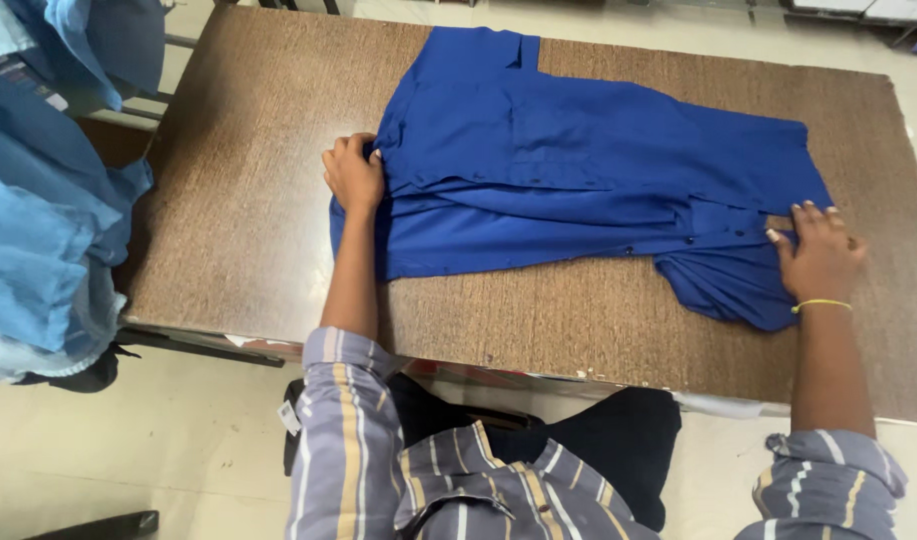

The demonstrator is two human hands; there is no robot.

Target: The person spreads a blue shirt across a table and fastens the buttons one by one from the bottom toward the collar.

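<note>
The striped shirt sleeves (pixel 378 450) sit closest to the camera, both arms reaching forward over the counter (pixel 228 200). On it lies a blue shirt (pixel 558 170), stretched sideways across the middle of the brown top, partly folded, with a row of small dark buttons along its near edge and a sleeve bunched at the right end. The left hand (pixel 354 175) is closed on a pinch of cloth at the shirt's left end. The right hand (pixel 816 255), a thin yellow band at the wrist, lies flat with fingers spread, pressing the cloth down at the right end. It looks like the fold is midway, both ends being held taut. A clean next fold would call for keeping the edges lined up and the loose sleeve tucked in. Pale blue clothes (pixel 38 220) hang at the far left, apart from the counter.
</note>
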